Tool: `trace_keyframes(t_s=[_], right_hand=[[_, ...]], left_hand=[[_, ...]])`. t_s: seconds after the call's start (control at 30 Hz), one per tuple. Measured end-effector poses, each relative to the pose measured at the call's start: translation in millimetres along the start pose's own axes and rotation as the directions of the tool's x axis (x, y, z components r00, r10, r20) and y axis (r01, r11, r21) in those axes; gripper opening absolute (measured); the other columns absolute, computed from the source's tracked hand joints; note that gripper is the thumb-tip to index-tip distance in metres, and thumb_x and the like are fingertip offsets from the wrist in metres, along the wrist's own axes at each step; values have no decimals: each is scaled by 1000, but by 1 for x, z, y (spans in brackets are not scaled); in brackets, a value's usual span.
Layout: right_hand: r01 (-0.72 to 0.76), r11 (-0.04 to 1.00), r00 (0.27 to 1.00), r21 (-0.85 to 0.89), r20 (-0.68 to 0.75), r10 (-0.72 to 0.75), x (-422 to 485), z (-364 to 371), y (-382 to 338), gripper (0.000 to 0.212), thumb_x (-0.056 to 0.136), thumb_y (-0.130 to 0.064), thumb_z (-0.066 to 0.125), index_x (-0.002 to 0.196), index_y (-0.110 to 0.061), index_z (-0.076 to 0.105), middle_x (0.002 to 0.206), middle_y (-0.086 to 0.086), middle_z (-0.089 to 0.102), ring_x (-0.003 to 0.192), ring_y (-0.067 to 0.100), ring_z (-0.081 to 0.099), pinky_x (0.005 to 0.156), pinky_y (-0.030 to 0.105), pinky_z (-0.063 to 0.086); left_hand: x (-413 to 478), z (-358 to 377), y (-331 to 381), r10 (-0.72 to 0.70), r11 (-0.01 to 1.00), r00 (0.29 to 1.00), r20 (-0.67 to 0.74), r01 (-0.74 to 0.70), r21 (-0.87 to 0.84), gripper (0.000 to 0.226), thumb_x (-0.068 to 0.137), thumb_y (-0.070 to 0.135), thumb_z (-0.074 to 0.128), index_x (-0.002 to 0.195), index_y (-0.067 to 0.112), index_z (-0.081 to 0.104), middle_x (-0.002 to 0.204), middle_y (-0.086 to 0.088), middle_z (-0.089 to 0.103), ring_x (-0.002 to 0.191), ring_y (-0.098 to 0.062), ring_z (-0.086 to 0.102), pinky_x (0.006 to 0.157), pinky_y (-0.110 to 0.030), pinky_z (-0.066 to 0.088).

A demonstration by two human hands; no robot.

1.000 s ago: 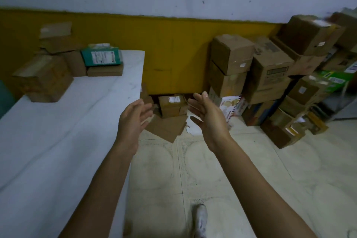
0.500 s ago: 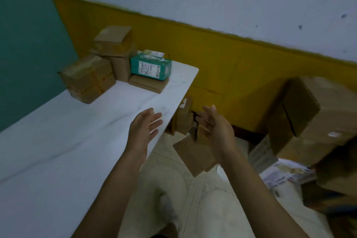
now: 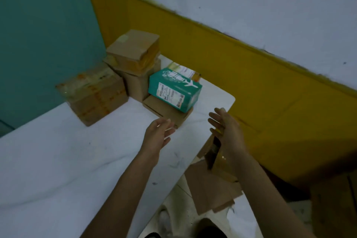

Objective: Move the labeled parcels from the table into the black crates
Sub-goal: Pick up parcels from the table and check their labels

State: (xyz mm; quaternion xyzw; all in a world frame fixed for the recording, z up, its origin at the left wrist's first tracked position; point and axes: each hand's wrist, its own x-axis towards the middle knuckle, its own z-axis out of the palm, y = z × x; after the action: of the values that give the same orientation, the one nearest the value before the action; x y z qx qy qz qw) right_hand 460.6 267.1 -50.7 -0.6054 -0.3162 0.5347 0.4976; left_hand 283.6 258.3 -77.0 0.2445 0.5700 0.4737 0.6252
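Both hands, left [image 3: 157, 134] and right [image 3: 227, 128], hover released, holding nothing. The green parcel [image 3: 174, 89] sits at 12 o'clock on the desk [image 3: 58, 160].

Teal, brown and white against a mustard wall

On the white, grey-flecked table [image 3: 58, 170], the teal parcel [image 3: 174, 89] at 12 o'clock bears a white plane figure and a white printed label. The flat box [image 3: 166, 111] under it is plain brown. The taped box [image 3: 94, 94] at 10 o'clock shows orange print. Behind are a teal panel [image 3: 42, 35] and a mustard band [image 3: 251, 83].
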Motion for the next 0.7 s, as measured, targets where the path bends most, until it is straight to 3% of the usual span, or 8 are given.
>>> trace_keyframes(t_s=[0.1, 0.27, 0.33, 0.4, 0.47, 0.53, 0.6, 0.7], right_hand=[[-25, 1000, 1000, -17, 0, 25, 50, 2, -8, 29, 99, -36, 47, 118, -20, 60, 120, 1, 65, 112, 17, 60, 96, 36, 47], [-26, 992, 999, -120, 17, 28, 149, 11, -18, 25, 99, -34, 49, 116, -19, 59, 118, 1, 62, 110, 18, 56, 94, 35, 47], [-20, 986, 998, -166, 48, 28, 190, 16, -19, 18, 98, -32, 53, 109, -20, 59, 106, -4, 62, 99, 11, 57, 79, 22, 48], [8, 974, 994, -228, 112, 18, 230, 22, -18, 14, 95, -29, 58, 105, -18, 60, 92, -8, 62, 82, 2, 56, 54, 8, 45], [-3, 954, 985, -300, 161, 54, 266, 25, -14, 14, 93, -25, 61, 104, -17, 59, 85, -9, 60, 72, 0, 53, 42, 7, 40], [-58, 928, 964, -367, 221, 147, 295, 28, -5, 17, 92, -25, 62, 107, -17, 59, 87, -7, 60, 71, -1, 52, 45, 12, 42], [-78, 892, 928, -444, 294, 227, 311, 26, 8, 27, 91, -23, 65, 115, -14, 58, 100, -2, 61, 78, 3, 54, 55, 18, 44], [-6, 884, 898, -467, 386, 210, 320, 20, 21, 31, 88, -11, 67, 118, -8, 59, 115, 7, 62, 88, 8, 58, 60, 11, 47]], left_hand=[[34, 7, 6, -20, 1000, 997, -76, 21, 13, 21, 96, 26, 54, 115, 20, 58, 110, -1, 66, 102, -14, 62, 92, -32, 45], [88, 30, 18, -38, 998, 980, -197, 29, -48, 3, 94, 27, 57, 91, 27, 58, 96, 3, 65, 92, -10, 61, 80, -28, 48], [114, 47, 23, -27, 994, 966, -257, -1, -109, 5, 94, 24, 57, 90, 27, 58, 94, 7, 63, 88, -6, 58, 75, -25, 47], [140, 69, 26, -14, 990, 952, -305, -30, -139, 8, 94, 23, 57, 101, 26, 60, 102, 8, 65, 92, -6, 59, 75, -25, 49], [164, 92, 28, -61, 971, 946, -320, -19, -240, 20, 96, 22, 55, 116, 22, 56, 110, 2, 65, 94, -11, 62, 76, -27, 53], [185, 109, 25, -135, 921, 950, -280, 15, -390, 18, 96, 23, 55, 114, 22, 55, 111, -1, 66, 94, -15, 65, 75, -31, 56], [201, 119, 18, -183, 884, 942, -282, 32, -467, 29, 94, 24, 58, 123, 19, 53, 121, -6, 65, 107, -23, 64, 92, -42, 52], [211, 124, 7, -169, 918, 901, -399, -3, -396, 47, 89, 22, 65, 132, 15, 49, 128, -10, 62, 115, -27, 60, 101, -48, 46]])
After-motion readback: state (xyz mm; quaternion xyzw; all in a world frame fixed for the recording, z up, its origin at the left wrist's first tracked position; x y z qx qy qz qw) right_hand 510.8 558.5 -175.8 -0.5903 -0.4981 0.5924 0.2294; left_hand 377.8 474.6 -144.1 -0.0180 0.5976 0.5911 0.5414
